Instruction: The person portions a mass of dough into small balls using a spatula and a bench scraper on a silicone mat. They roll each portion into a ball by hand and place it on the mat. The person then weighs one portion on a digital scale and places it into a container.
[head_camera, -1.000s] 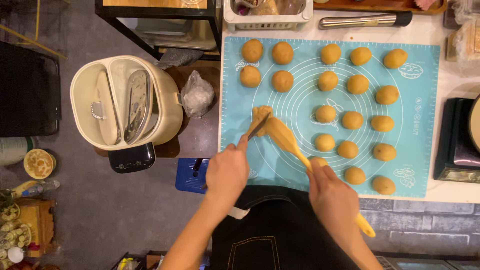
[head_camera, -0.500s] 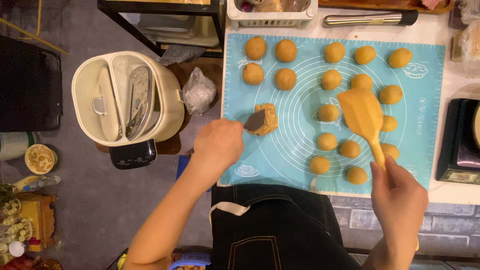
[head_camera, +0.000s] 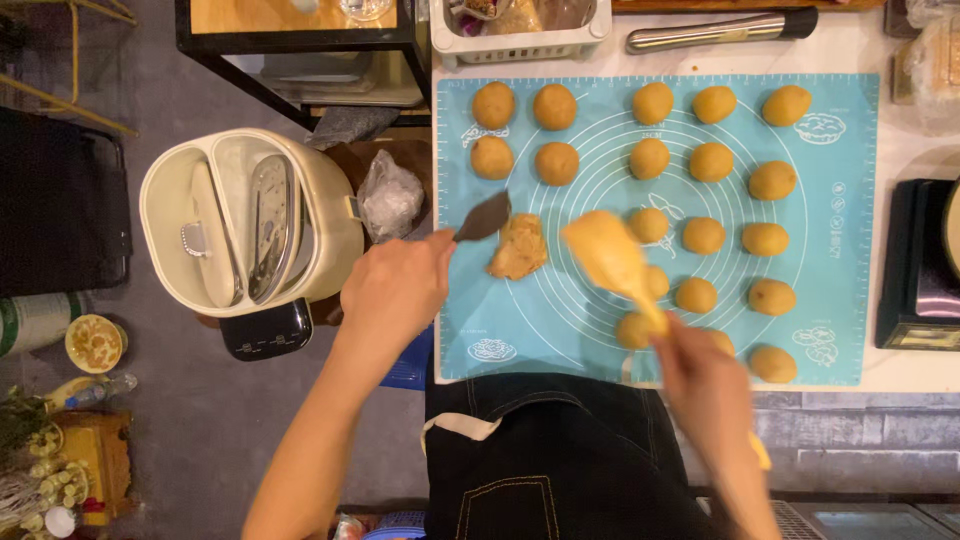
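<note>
Head view: blue baking mat (head_camera: 830, 300) on white counter (head_camera: 880, 45), grey floor (head_camera: 200, 420) alongside.

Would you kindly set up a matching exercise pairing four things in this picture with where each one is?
Things:
1. dark scraper
2. yellow spatula
3. dough lump
4. rolling pin

Places:
A. lying on the blue mat, apart from the balls
B. held in the right hand
C. on the counter beyond the mat's far edge
D. held in the left hand

Pairs: 1-D, 2-B, 3-A, 4-C
</note>
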